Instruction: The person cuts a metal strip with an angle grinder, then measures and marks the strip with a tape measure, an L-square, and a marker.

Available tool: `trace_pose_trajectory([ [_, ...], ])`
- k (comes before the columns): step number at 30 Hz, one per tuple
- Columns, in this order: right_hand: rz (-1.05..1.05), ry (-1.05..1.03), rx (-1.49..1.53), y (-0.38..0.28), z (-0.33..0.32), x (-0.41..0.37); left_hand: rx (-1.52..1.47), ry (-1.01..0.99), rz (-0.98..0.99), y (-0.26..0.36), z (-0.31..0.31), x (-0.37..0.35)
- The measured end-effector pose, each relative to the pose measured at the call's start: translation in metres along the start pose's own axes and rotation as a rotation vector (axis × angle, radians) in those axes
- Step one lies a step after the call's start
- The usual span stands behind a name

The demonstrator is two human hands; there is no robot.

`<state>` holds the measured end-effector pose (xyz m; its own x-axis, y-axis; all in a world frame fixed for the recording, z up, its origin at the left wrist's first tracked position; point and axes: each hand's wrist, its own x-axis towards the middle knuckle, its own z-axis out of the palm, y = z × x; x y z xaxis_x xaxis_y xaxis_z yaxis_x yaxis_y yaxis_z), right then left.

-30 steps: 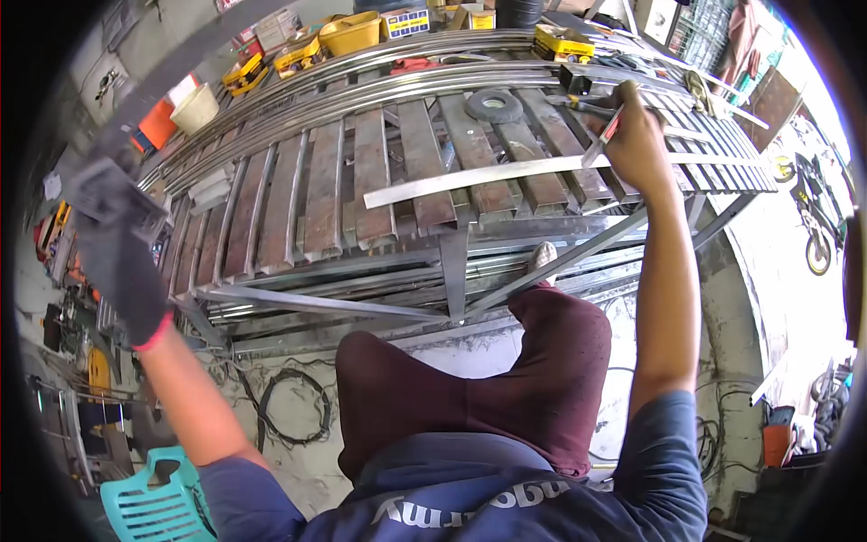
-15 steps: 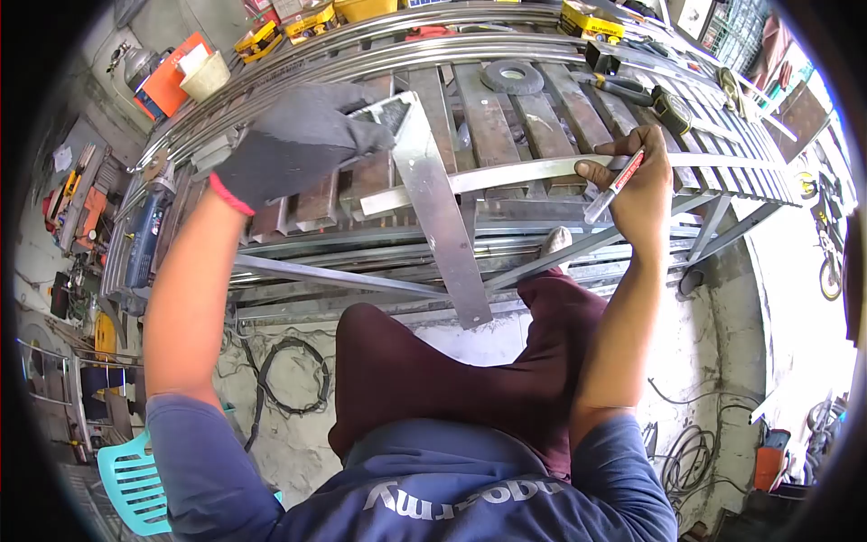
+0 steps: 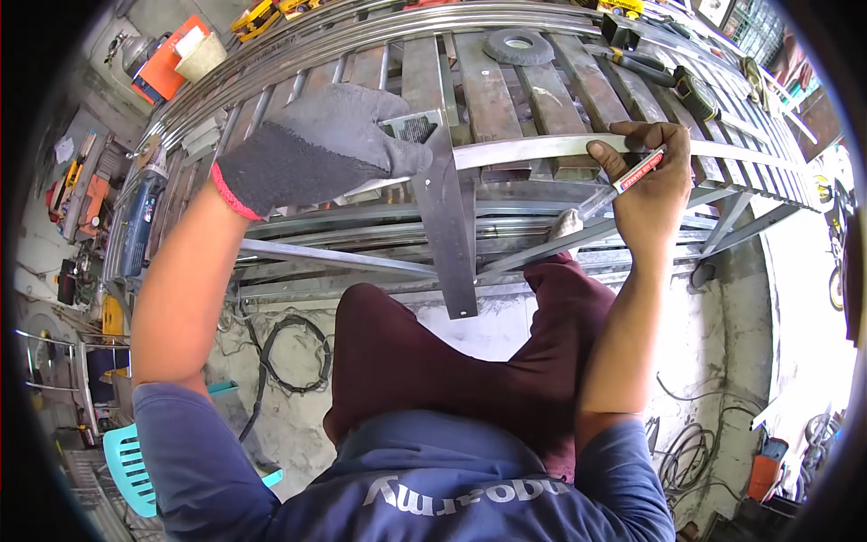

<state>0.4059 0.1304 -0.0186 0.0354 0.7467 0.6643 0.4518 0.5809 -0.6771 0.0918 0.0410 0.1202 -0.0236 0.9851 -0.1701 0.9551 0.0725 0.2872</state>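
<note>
My left hand (image 3: 330, 149), in a dark grey work glove with a red cuff, is closed on the short arm of a metal set square (image 3: 447, 239). The square's long blade lies across a thin, light metal bar (image 3: 533, 150) and points down past the bench edge. The gloved fingers cover the bar's left part. My bare right hand (image 3: 657, 194) holds a marker (image 3: 639, 172) with a red and white label, its clear end pointing down to the left. Thumb and fingertips of that hand are right at the bar.
The slatted metal bench (image 3: 488, 90) carries long rods, a grinding disc (image 3: 519, 47), a tape measure (image 3: 695, 95) and pliers (image 3: 643, 68). An angle grinder (image 3: 140, 226) hangs at its left end. Cables (image 3: 293, 352) and a turquoise chair (image 3: 131, 470) are on the floor.
My left hand has brought the square right and slightly down, over the bar, with its blade nearer upright. My right thumb has lifted from its pinch on the bar; the marker stays in that hand.
</note>
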Motion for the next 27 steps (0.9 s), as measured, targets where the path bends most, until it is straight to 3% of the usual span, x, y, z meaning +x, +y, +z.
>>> trace_pose_trajectory([
  [1, -0.006, -0.003, -0.008, -0.001, 0.0, -0.001, -0.06, -0.066, -0.098, 0.01, -0.004, -0.004],
  [5, -0.349, 0.145, -0.115, -0.006, 0.006, -0.012, -0.054, -0.037, -0.038, 0.006, -0.003, -0.004],
  [8, -0.287, 0.079, 0.094, -0.018, 0.003, -0.029, 0.015, -0.029, 0.044, -0.019, 0.003, 0.009],
  [11, -0.175, -0.089, 0.215, -0.032, 0.0, -0.035, 0.065, 0.015, 0.002, -0.018, 0.006, 0.009],
  [13, -0.229, -0.069, 0.185, -0.04, 0.005, -0.036, -0.021, -0.051, -0.098, 0.004, -0.001, -0.001],
  [19, -0.296, 0.002, 0.121, -0.04, 0.02, -0.035, -0.116, -0.052, 0.031, -0.014, 0.004, 0.013],
  [22, -0.35, -0.064, 0.128, -0.05, 0.017, -0.035, -0.1, -0.099, -0.062, -0.005, -0.005, 0.01],
  [27, -0.399, -0.181, 0.189, -0.051, 0.01, -0.035, -0.013, -0.034, 0.107, -0.015, -0.003, 0.021],
])
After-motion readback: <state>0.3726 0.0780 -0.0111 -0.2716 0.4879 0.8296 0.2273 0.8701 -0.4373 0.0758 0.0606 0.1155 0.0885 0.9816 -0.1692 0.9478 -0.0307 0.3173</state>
